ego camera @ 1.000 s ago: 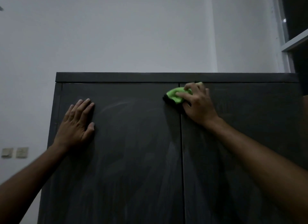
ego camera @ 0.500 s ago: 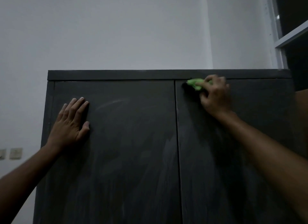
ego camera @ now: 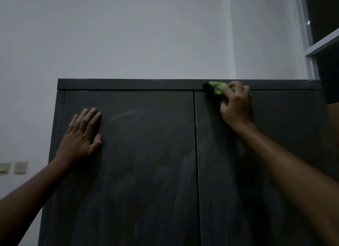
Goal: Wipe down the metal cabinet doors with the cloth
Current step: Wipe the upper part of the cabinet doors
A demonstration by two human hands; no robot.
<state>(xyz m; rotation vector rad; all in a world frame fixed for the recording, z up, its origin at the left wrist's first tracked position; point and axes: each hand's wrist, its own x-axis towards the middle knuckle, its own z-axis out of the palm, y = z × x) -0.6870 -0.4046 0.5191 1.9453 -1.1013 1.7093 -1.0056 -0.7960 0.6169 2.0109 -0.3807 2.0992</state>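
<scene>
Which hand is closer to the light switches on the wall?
Left. The left hand lies flat on the left door, up and right of the wall switches. The right hand grips the green cloth by the cabinet's top edge, much farther right.

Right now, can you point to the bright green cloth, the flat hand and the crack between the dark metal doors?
bright green cloth [ego camera: 216, 84], head view: exposed left part.
flat left hand [ego camera: 81, 135], head view: back of hand.
door crack [ego camera: 197, 163], head view: mid seam.

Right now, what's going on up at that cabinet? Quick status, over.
Left hand flat on left door. Right hand grips green cloth at top edge of right door. Nothing in the way.
</scene>
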